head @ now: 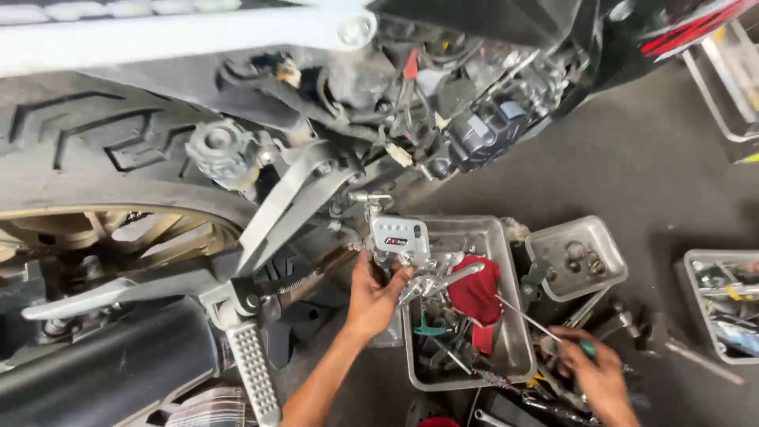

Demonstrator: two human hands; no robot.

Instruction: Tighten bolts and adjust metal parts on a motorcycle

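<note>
Brake cylinder [401, 239]: rigid metal, likely weighty; your left hand [370, 296] grasps its underside, 12 o'clock of tool tray [506, 360]. Right hand [598, 378] clenches screwdriver [545, 328]; grip the handle.

Setting identified as a motorcycle repair workshop. A motorcycle [237, 142] is seen with rear tyre [87, 150], exposed wiring [411, 103] and footpeg [254, 370] in view. Metal trays [506, 372] of hand tools and a smaller tray [610, 265] of rings and washers are laid out on a dark concrete floor [656, 174].
</note>
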